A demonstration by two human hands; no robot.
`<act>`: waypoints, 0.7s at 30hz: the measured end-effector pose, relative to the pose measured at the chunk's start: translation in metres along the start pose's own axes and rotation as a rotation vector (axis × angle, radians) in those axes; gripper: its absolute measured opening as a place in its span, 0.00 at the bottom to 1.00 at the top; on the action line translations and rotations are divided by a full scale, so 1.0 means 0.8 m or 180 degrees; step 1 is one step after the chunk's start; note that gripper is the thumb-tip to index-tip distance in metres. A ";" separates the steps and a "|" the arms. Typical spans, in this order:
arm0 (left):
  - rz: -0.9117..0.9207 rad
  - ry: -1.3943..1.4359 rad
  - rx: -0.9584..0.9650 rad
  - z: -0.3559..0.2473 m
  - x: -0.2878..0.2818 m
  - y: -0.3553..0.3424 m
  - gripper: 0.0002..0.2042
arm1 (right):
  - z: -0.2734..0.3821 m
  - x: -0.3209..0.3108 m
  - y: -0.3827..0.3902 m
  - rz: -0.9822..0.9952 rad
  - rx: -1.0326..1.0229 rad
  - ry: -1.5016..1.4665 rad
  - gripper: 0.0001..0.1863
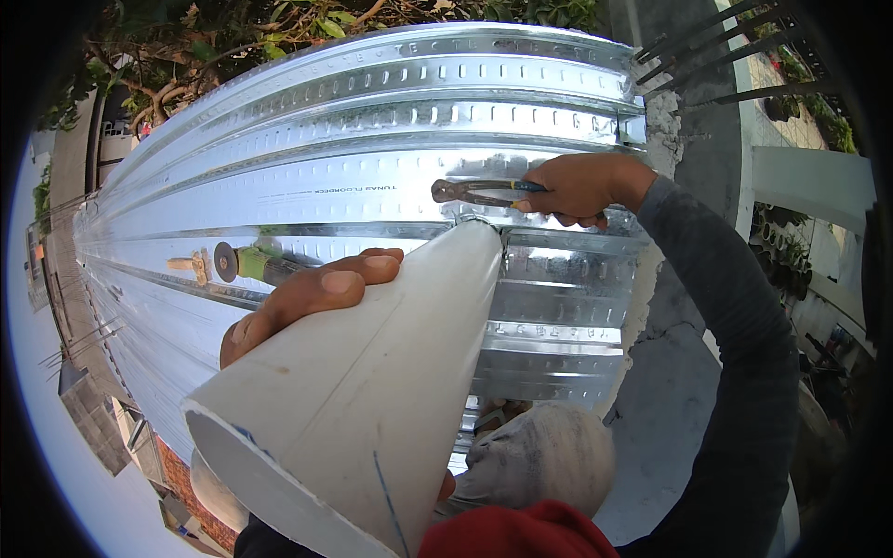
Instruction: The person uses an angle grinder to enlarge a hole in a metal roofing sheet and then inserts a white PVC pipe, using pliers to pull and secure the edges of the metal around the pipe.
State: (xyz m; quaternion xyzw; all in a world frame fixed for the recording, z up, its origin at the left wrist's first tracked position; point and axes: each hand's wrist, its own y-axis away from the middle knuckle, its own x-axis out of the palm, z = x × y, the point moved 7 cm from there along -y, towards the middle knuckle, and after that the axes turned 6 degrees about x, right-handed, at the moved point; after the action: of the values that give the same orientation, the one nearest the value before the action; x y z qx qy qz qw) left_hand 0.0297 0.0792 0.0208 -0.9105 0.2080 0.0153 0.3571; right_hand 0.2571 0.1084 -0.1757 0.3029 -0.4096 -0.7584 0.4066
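Left hand (312, 302) curled its fingers over the upper left side of a wide, white plastic pipe (372, 381) and held it; the thumb could not be made out. The pipe slanted across the foreground, open near end toward the wearer, far end at a seam in the ribbed, silver sheet-metal decking (326, 191). Whether that end sat in a gap or only rested against the metal could not be told.

Just beyond it, the right hand (588, 186) was closed around the blue-and-yellow handles of a pair of dark metal pincers (456, 192), whose head pointed left over the decking and seemed to grip nothing.

The work probably lay where pipe and metal met. Doing it well called for a firm left hold, so that the rounded pipe could not roll or slip along the slick surface. Small bites with the pincers, taken close to the edge, would likely have shaped the metal more neatly than one hard pull, with fingers well clear of any raw rim. A green angle grinder (265, 265) with a dark disc lay near the left hand, so reaching that way deserved care.
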 end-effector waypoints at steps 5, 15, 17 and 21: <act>-0.0062 -0.0179 -0.0013 0.001 0.001 0.011 0.45 | -0.030 0.047 0.012 -0.0557 0.0122 -0.0511 0.23; -0.0143 -0.0446 0.0347 0.010 -0.008 0.024 0.42 | -0.127 0.343 0.077 -0.1464 0.0447 -0.2769 0.23; -0.0052 -0.0456 0.0437 0.018 0.000 0.026 0.41 | -0.124 0.364 0.069 -0.1403 0.0476 -0.2766 0.22; 0.0037 -0.0700 0.0652 0.022 -0.013 0.037 0.40 | -0.091 0.341 0.018 -0.1462 0.0264 -0.2660 0.23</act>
State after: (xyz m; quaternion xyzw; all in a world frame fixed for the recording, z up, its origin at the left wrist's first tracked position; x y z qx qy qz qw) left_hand 0.0109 0.0750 -0.0096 -0.8609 0.1733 0.0957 0.4686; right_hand 0.1879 -0.1597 -0.2327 0.0707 -0.4904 -0.8685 0.0165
